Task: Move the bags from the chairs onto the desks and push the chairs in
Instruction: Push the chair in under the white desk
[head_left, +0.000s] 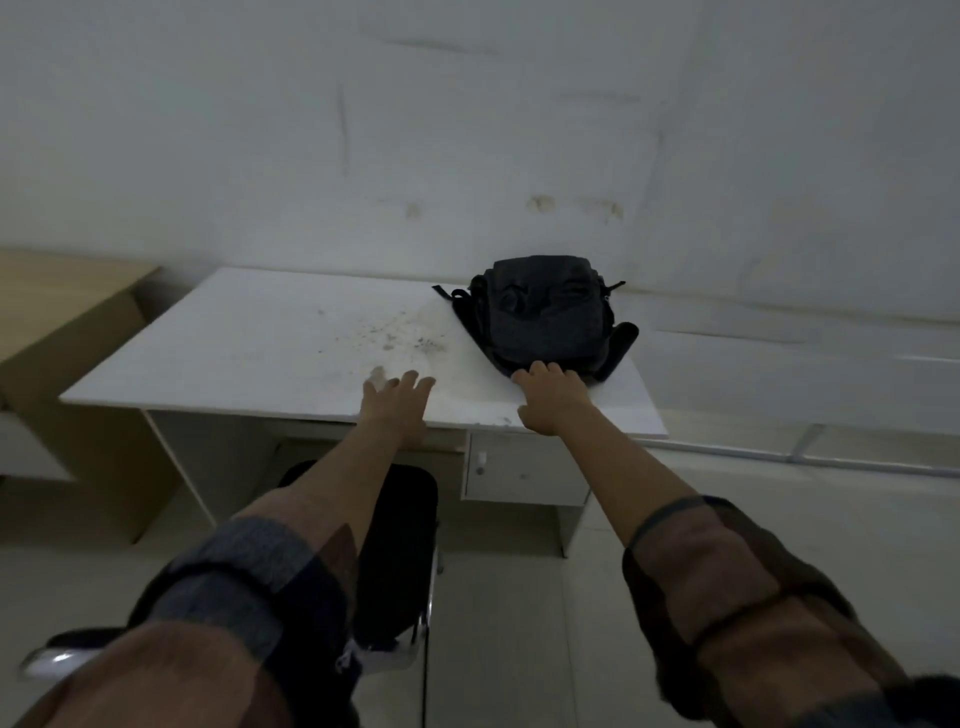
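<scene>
A black backpack (548, 317) lies flat on the right part of the white desk (249, 343), close to the wall. My right hand (550, 397) reaches to its near edge, and the fingertips touch the fabric there. My left hand (397, 400) stretches out over the desk's front edge with straight, spread fingers and holds nothing. A black chair (402, 551) with a chrome frame stands on the floor in front of the desk, below my left arm, its seat partly hidden by that arm.
A wooden cabinet (67, 332) stands to the left of the desk. Under the desk's right side sits a white drawer unit (524, 467). The white wall rises right behind the desk. Pale tiled floor spreads to the right.
</scene>
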